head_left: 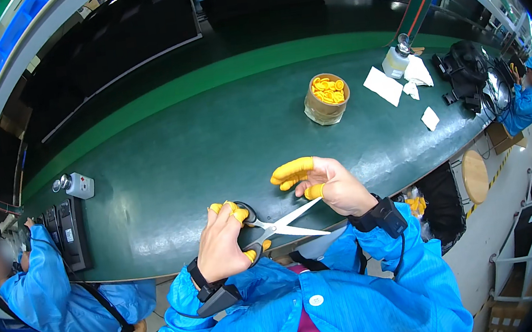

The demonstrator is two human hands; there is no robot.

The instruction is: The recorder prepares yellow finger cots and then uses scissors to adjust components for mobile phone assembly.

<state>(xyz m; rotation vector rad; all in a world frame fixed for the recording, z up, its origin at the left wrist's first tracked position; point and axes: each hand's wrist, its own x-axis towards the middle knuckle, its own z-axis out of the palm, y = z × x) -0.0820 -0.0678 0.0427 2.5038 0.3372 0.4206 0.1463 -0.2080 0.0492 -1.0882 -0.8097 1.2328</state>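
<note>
My left hand [220,242] grips a pair of scissors [276,228] by its black handles, the blades spread apart and pointing right. Yellow finger cots cover several fingertips on both hands. Just right of the blades, my right hand [333,186] is raised with its fingers curved and apart, and I see nothing in it. The upper blade tip lies close to the right thumb; whether they touch I cannot tell. Farther back on the green table [210,133] stands a round brown tub [327,109] filled with yellow finger cots [328,90].
At the back right are a white bottle [395,61], white wipes [383,86] and black gear with cables [465,71]. Another bottle [79,186] and black devices [72,234] lie left, beside a seated co-worker [62,274]. A second person [524,100] sits far right. A black-lined bin [440,205] stands below the table's right edge.
</note>
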